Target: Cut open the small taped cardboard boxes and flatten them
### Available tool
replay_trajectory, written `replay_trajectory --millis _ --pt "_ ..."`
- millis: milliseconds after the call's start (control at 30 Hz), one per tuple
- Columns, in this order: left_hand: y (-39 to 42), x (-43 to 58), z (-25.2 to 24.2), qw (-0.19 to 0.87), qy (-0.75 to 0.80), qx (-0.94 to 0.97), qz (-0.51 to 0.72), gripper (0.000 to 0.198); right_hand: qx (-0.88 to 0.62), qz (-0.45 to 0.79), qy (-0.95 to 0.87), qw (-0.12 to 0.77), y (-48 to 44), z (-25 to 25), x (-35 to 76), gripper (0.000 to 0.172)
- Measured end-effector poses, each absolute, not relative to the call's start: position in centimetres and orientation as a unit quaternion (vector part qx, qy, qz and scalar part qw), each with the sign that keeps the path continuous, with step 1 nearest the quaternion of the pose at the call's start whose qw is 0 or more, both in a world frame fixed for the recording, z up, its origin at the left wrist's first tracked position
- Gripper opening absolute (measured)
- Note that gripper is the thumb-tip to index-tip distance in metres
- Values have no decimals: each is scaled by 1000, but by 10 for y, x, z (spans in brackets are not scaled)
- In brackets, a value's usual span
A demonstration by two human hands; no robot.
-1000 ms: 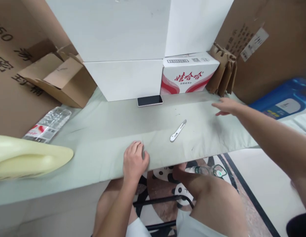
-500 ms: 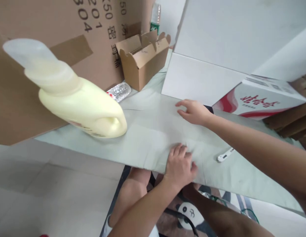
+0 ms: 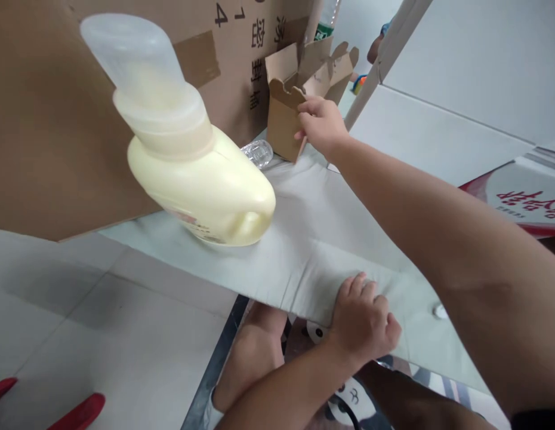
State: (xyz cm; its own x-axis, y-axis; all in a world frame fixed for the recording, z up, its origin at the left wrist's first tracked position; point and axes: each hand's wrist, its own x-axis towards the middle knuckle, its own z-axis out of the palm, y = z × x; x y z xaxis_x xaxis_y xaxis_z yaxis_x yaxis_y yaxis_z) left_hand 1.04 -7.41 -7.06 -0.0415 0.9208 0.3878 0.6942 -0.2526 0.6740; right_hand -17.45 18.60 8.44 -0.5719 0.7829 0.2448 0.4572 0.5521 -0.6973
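My right hand (image 3: 320, 124) reaches far across the table and grips the near edge of a small open brown cardboard box (image 3: 290, 95). My left hand (image 3: 363, 318) rests at the table's front edge with its fingers curled loosely on the pale green cloth (image 3: 299, 239); nothing shows in it. A cream plastic jug (image 3: 194, 161) with a clear cap stands on the cloth to the left of both hands. A crushed clear plastic bottle (image 3: 258, 153) lies between the jug and the box.
A big brown carton with printed characters (image 3: 58, 119) forms the left wall. White boxes (image 3: 443, 107) and a red-and-white carton (image 3: 523, 197) stand at the right. A small white tool (image 3: 440, 310) peeks out under my right arm. Red objects (image 3: 76, 412) lie on the grey floor.
My view has swung left. My right hand moved from the right side of the cloth across to the brown box and took hold of its edge. The left hand stayed at the table edge.
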Motion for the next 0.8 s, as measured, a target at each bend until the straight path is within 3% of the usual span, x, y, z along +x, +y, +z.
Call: replay_trajectory --millis 133,233,367,533,633,800 --pt "-72 6 -65 148 588 692 392 18 -384 328 -786 357 165 81 -94 17" --pt "-73 1 -61 159 557 701 415 14 -403 378 -730 401 134 70 -12 23" --pt "-85 -10 -56 139 507 671 522 16 -379 403 -679 482 59 42 93 30" --pt "-94 -47 -42 161 561 537 610 19 -388 355 -635 565 -27 21 176 28" --pt "-66 -71 -23 179 620 369 669 12 -348 348 -661 566 -44 33 203 31" --pt "23 -84 14 312 531 328 716 32 -288 349 -713 536 -37 50 226 37"
